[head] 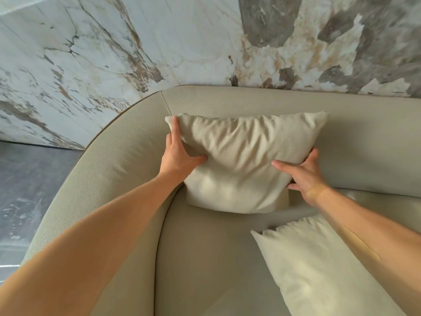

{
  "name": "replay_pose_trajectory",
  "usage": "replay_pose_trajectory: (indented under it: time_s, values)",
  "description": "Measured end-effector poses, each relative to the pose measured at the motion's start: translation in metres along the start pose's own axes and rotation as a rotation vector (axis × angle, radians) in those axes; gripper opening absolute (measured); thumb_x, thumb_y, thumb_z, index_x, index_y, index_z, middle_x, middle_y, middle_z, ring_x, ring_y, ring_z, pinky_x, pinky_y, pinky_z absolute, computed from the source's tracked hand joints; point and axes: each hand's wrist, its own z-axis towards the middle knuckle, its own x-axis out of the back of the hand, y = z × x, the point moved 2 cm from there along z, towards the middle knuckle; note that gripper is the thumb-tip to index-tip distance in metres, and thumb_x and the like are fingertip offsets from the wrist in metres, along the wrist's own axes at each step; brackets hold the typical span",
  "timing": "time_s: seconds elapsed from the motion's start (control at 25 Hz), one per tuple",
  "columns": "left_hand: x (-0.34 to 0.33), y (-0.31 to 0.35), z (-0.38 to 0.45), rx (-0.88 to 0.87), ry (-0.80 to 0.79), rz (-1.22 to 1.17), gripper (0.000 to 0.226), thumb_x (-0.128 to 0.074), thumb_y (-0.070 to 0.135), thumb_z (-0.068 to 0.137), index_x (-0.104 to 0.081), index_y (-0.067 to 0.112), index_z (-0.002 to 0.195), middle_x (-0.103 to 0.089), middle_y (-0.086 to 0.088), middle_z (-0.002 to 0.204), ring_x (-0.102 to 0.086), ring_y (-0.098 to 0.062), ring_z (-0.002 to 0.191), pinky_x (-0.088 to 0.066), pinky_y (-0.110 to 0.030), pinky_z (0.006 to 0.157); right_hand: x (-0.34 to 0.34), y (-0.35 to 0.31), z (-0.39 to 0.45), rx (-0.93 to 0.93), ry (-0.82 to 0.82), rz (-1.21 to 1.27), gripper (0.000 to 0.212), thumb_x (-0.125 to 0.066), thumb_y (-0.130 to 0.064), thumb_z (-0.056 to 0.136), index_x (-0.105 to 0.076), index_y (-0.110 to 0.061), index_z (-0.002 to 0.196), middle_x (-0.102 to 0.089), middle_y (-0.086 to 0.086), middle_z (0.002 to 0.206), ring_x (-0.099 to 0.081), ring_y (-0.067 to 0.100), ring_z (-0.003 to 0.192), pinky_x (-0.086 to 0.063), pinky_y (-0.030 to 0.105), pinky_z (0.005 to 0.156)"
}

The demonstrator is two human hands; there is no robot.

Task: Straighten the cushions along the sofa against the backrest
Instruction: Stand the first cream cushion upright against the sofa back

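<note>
Beige, pebbled upholstery covers the sofa (205, 258), which is set against a marble-patterned wall (91, 53). One cushion (241, 160) of the same material is stood on its lower edge at the rounded left end of the seat, its back laid against the backrest (364, 124). Its long axis is seen to run left to right along the backrest, with the top edge leaning away from the viewer and the face creased across the upper half.

The cushion is held from both sides. The left hand (180, 156) is closed on the left edge, the fingers wrapped behind toward the upper corner and the thumb pressed into the front face. The right hand (305, 176) is closed on the lower right edge, thumb on the face, fingers partly hidden behind the cushion. Both hands are placed at about equal reach; the cushion lies directly ahead, between them.

A second cushion (319, 265) is lying flat and skewed on the seat in the near right, well clear of the backrest and passed over by the right forearm. It is untouched.

The first cushion is judged to be nearly settled, needing at most a slight squaring. The second is judged still to be done; it lies nearer the right hand, and would have to be lifted and turned upright beside the first.
</note>
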Motion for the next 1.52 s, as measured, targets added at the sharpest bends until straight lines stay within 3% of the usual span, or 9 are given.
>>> replay_pose_trajectory:
  time_s: [0.2, 0.36, 0.52, 0.72, 0.96, 1.12, 1.2, 1.32, 1.52]
  values:
    - [0.016, -0.001, 0.027, -0.011, -0.064, 0.101, 0.126, -0.089, 0.026, 0.063, 0.000, 0.036, 0.153, -0.033, -0.002, 0.141, -0.040, -0.012, 0.111, -0.035, -0.028, 0.090, -0.011, 0.012, 0.004, -0.051, -0.005, -0.006, 0.081, -0.088, -0.026, 0.064, -0.029, -0.028, 0.120, -0.044, -0.015, 0.130, -0.052, 0.017, 0.115, -0.049, 0.058, 0.089]
    - [0.009, -0.018, 0.020, 0.030, -0.126, 0.091, 0.121, -0.091, 0.022, 0.058, -0.011, 0.033, 0.148, -0.028, -0.005, 0.142, -0.042, -0.023, 0.120, -0.040, -0.034, 0.098, -0.016, 0.022, 0.006, -0.072, -0.008, -0.037, 0.081, -0.088, -0.025, 0.065, -0.030, -0.028, 0.122, -0.041, -0.011, 0.135, -0.050, 0.020, 0.121, -0.046, 0.061, 0.095]
    - [0.005, -0.022, 0.024, 0.013, -0.114, 0.109, 0.112, -0.093, 0.025, 0.055, -0.022, 0.026, 0.142, -0.027, -0.003, 0.133, -0.038, -0.014, 0.108, -0.042, -0.034, 0.096, -0.010, 0.025, 0.018, 0.002, 0.021, -0.108, 0.081, -0.090, -0.030, 0.061, -0.031, -0.024, 0.117, -0.046, -0.012, 0.122, -0.051, 0.018, 0.117, -0.046, 0.054, 0.099]
    - [0.002, -0.030, 0.034, 0.054, -0.201, 0.191, 0.115, -0.092, 0.034, 0.056, -0.018, 0.028, 0.144, -0.028, -0.006, 0.139, -0.045, -0.027, 0.122, -0.042, -0.039, 0.097, -0.009, 0.028, 0.021, 0.025, 0.060, -0.218, 0.105, -0.090, -0.051, 0.039, -0.029, -0.029, 0.122, -0.044, -0.006, 0.133, -0.049, 0.019, 0.121, -0.043, 0.051, 0.104]
    - [0.020, -0.054, 0.030, -0.012, -0.090, 0.203, 0.102, -0.081, 0.028, 0.073, -0.010, 0.043, 0.145, -0.043, -0.004, 0.140, -0.060, -0.028, 0.105, -0.051, -0.047, 0.086, 0.010, 0.024, 0.029, 0.016, 0.032, -0.428, 0.098, -0.087, -0.035, 0.064, -0.025, -0.021, 0.139, -0.054, 0.001, 0.131, -0.053, 0.025, 0.121, -0.040, 0.036, 0.100]
    - [-0.003, -0.093, 0.000, 0.103, -0.069, 0.045, 0.107, -0.074, 0.025, 0.079, 0.006, 0.047, 0.148, -0.051, 0.007, 0.129, -0.067, -0.014, 0.093, -0.050, -0.037, 0.083, 0.014, 0.052, 0.027, -0.087, -0.028, -0.485, 0.120, -0.081, -0.074, 0.031, -0.028, -0.034, 0.130, -0.063, 0.004, 0.127, -0.061, 0.025, 0.112, -0.046, 0.048, 0.100]
    - [-0.027, -0.120, -0.012, 0.228, -0.182, 0.021, 0.110, -0.080, 0.028, 0.072, -0.005, 0.037, 0.152, -0.052, 0.003, 0.137, -0.061, -0.019, 0.114, -0.046, -0.033, 0.094, 0.011, 0.076, 0.028, -0.151, -0.079, -0.487, 0.131, -0.076, -0.081, 0.014, -0.030, -0.030, 0.126, -0.059, 0.003, 0.130, -0.059, 0.023, 0.111, -0.047, 0.046, 0.098]
    - [-0.058, -0.148, -0.019, 0.347, -0.395, -0.107, 0.133, -0.091, 0.033, 0.054, -0.002, 0.033, 0.153, -0.038, 0.005, 0.151, -0.041, -0.017, 0.136, -0.037, -0.035, 0.111, -0.005, 0.099, 0.018, -0.224, -0.125, -0.463, 0.129, -0.089, -0.057, 0.041, -0.016, -0.033, 0.144, -0.046, -0.001, 0.143, -0.050, 0.023, 0.124, -0.048, 0.050, 0.097]
    - [-0.077, -0.161, -0.011, 0.372, -0.331, -0.184, 0.116, -0.092, 0.025, 0.059, -0.014, 0.031, 0.144, -0.047, 0.008, 0.130, -0.050, -0.021, 0.121, -0.047, -0.045, 0.102, -0.025, 0.130, 0.025, -0.234, -0.105, -0.273, 0.100, -0.082, -0.019, 0.074, -0.015, -0.041, 0.144, -0.043, -0.009, 0.137, -0.048, 0.018, 0.122, -0.055, 0.044, 0.081]
